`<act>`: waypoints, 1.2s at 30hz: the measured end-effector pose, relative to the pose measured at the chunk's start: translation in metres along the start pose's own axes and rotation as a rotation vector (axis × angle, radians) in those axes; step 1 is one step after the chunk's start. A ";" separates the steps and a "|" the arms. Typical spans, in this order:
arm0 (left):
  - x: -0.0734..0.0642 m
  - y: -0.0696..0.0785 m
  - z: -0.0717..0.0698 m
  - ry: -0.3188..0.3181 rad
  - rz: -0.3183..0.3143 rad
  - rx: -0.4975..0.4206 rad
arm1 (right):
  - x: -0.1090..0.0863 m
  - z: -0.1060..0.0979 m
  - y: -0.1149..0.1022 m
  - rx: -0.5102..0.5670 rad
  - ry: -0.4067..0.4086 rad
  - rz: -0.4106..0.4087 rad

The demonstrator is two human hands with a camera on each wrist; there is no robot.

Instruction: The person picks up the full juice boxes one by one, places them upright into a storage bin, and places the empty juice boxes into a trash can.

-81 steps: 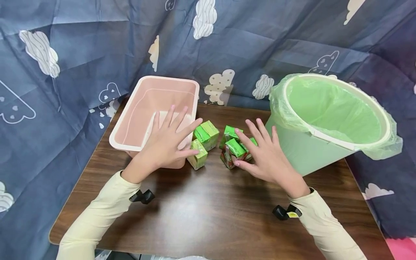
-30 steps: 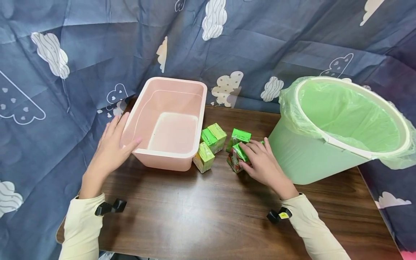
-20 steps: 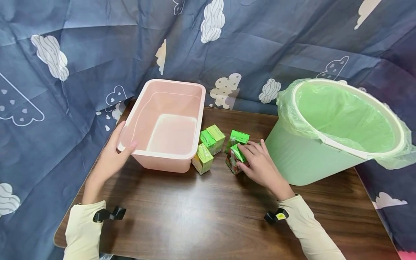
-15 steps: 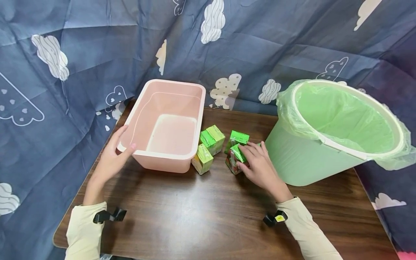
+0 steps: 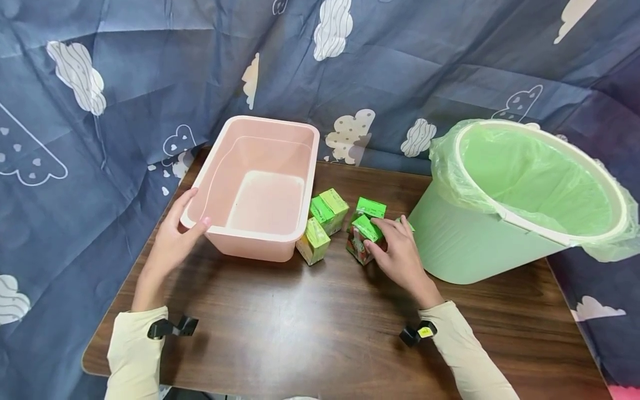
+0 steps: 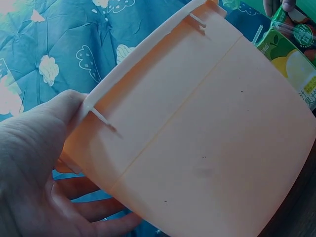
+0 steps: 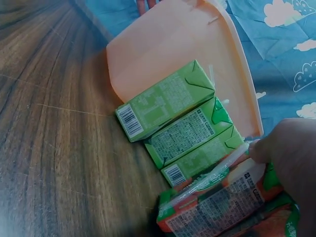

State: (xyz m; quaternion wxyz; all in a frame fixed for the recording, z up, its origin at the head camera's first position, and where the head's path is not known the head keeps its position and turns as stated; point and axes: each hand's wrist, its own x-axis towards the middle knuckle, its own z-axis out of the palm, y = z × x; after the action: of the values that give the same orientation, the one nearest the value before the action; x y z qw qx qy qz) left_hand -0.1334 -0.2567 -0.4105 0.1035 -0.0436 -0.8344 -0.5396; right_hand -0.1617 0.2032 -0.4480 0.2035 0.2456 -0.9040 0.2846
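Left hand [image 5: 171, 243] grips the pink plastic basin [image 5: 250, 248] at its near corner, probably to steady it; the right hand [image 5: 400, 260] pinches the top of a red-and-green juice carton [image 5: 358, 244] on the bench [image 5: 345, 344], perhaps because neighbouring cartons [image 5: 370, 207] crowd its sides.

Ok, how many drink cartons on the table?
6. Three beside the pink tub: front carton, middle carton, back carton. Three by the right hand: pinched carton, rear carton behind it, third carton mostly covered by the hand. More could be hidden there.
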 end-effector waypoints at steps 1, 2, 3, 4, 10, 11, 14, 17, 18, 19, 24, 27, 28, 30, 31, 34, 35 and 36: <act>0.000 0.000 0.000 0.002 0.000 0.001 | 0.001 0.000 -0.001 0.012 0.002 0.005; 0.000 0.000 0.000 0.005 -0.003 0.002 | 0.002 0.000 -0.002 0.024 0.005 0.008; 0.000 0.000 0.000 0.007 -0.005 0.004 | 0.003 0.000 -0.003 0.038 0.007 0.011; 0.000 0.000 0.000 0.009 -0.008 0.006 | 0.004 -0.001 -0.004 0.050 0.007 0.014; 0.002 0.001 0.001 0.009 -0.013 0.021 | 0.009 -0.005 -0.011 0.100 0.001 0.064; 0.002 0.001 0.001 0.010 -0.012 0.023 | 0.010 -0.006 -0.013 0.107 0.005 0.076; 0.002 0.001 0.002 0.015 -0.016 0.022 | 0.015 -0.011 -0.019 0.133 0.031 0.107; 0.001 0.001 0.002 0.025 -0.019 0.010 | 0.022 -0.016 -0.024 0.165 0.060 0.116; 0.001 0.000 0.002 0.027 -0.018 0.003 | 0.025 -0.018 -0.026 0.174 0.068 0.117; 0.001 0.000 0.002 0.029 -0.018 -0.002 | 0.028 -0.020 -0.028 0.180 0.075 0.116; 0.001 -0.002 0.002 0.033 -0.018 -0.020 | 0.044 -0.030 -0.037 0.222 0.099 0.108; 0.001 -0.003 0.003 0.038 -0.021 -0.026 | 0.052 -0.038 -0.044 0.257 0.116 0.089; 0.001 -0.003 0.003 0.039 -0.022 -0.031 | 0.055 -0.040 -0.047 0.272 0.124 0.080; 0.000 -0.004 0.003 0.043 -0.020 -0.039 | 0.062 -0.046 -0.052 0.298 0.139 0.065; 0.001 -0.004 0.004 0.045 -0.019 -0.042 | 0.064 -0.048 -0.055 0.317 0.146 0.057; 0.001 -0.005 0.004 0.047 -0.019 -0.050 | 0.074 -0.055 -0.060 0.387 0.160 0.053; 0.001 -0.005 0.004 0.049 -0.019 -0.047 | 0.078 -0.057 -0.062 0.418 0.160 0.057; 0.001 -0.005 0.005 0.050 -0.020 -0.046 | 0.082 -0.059 -0.063 0.454 0.158 0.062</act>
State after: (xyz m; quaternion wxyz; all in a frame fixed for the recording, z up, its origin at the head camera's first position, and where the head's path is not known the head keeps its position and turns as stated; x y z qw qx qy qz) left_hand -0.1357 -0.2543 -0.4163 0.1181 -0.0241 -0.8192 -0.5607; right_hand -0.1779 0.1669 -0.3360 0.2045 0.2341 -0.8052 0.5050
